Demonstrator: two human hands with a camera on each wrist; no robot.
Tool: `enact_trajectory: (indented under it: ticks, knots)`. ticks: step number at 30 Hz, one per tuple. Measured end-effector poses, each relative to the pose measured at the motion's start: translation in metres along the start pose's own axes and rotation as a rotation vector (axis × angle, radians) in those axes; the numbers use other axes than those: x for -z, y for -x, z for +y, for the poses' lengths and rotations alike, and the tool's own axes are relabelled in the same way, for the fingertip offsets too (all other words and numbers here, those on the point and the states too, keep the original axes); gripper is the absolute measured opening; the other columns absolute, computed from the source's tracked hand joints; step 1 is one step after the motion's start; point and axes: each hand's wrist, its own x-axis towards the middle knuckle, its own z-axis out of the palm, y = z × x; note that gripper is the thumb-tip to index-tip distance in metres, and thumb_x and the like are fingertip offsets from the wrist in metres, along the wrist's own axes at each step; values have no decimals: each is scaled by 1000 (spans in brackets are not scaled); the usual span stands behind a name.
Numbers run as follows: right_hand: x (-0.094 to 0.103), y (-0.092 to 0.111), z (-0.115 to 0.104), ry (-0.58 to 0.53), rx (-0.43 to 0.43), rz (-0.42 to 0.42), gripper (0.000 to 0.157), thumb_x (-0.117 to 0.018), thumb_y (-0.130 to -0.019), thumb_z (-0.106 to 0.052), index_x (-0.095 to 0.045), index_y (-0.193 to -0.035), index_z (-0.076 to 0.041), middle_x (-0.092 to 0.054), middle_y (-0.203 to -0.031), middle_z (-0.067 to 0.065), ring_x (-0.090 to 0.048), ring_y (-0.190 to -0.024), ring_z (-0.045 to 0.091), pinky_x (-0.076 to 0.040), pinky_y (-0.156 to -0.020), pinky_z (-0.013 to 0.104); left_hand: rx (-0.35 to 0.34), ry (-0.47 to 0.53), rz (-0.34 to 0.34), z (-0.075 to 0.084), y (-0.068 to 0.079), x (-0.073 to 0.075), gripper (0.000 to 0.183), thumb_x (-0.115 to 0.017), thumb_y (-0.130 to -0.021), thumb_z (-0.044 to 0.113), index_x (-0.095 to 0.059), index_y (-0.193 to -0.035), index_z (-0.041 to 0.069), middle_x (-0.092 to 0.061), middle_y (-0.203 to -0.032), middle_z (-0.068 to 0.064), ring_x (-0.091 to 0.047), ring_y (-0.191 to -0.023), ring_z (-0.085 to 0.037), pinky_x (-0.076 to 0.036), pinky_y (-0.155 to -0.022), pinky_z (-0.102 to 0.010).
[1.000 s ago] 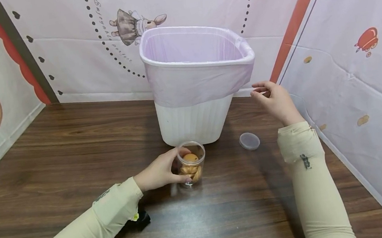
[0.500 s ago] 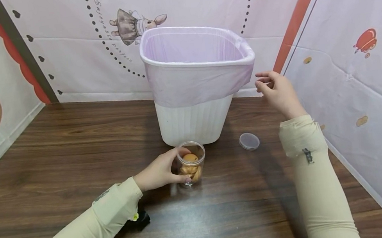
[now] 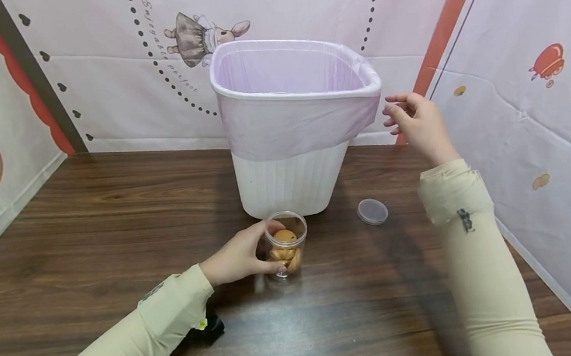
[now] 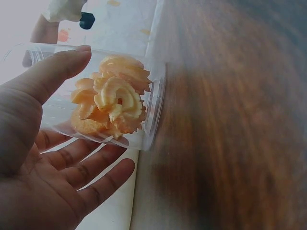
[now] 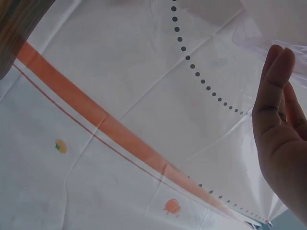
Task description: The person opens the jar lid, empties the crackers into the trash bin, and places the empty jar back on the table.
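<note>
My left hand (image 3: 237, 256) grips a clear plastic jar (image 3: 299, 230), thumb on the near side and fingers behind it. The jar has no lid on and stands upright on the table. Piped butter cookies (image 4: 117, 103) fill its lower part, seen through the wall in the left wrist view. My right hand (image 3: 421, 127) is raised just right of the bin's rim, its fingers loosely bent. Nothing shows between those fingers in the right wrist view, where the hand (image 5: 278, 120) lies at the right edge.
A white waste bin (image 3: 286, 186) lined with a pale purple bag (image 3: 301, 126) stands right behind the jar. A round clear lid (image 3: 373, 211) lies on the wooden table (image 3: 137, 218), right of the bin's base. Printed cloth walls (image 3: 511, 117) enclose the back and sides.
My right hand has risen and shifted slightly right, away from the table and alongside the bin's rim. The left hand and the jar have stayed put.
</note>
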Motion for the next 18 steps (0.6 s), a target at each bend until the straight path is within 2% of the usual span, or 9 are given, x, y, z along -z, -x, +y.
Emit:
enact_trajectory:
  ticks: [5,12,18]
  knots:
    - [2,-5,-4,-8,17,-2,41,-49,-100,-27,-56,-125,4,-58,-85,-20,-61,-73,-5,-50,-64,11,-6,15,-5,0,0,0,67,-81,-77,27,-47,-132,13,-59,-124,-2,-59,-103,-13,-51,-89,-36]
    - [6,-13,-14,-26,31,6,45,-50,-99,-29,-56,-125,6,-59,-82,-22,-62,-71,-6,-51,-65,11,-6,23,-11,-1,0,0,66,-81,-77,28,-47,-132,14,-59,-124,-2,-59,-102,-12,-50,-88,-29]
    - [7,-15,-24,-10,37,4,44,-49,-99,-31,-57,-126,4,-60,-84,-19,-62,-72,-4,-51,-65,12,-5,11,-6,-1,0,0,66,-81,-77,27,-47,-132,13,-60,-122,-2,-59,-100,-11,-51,-87,-32]
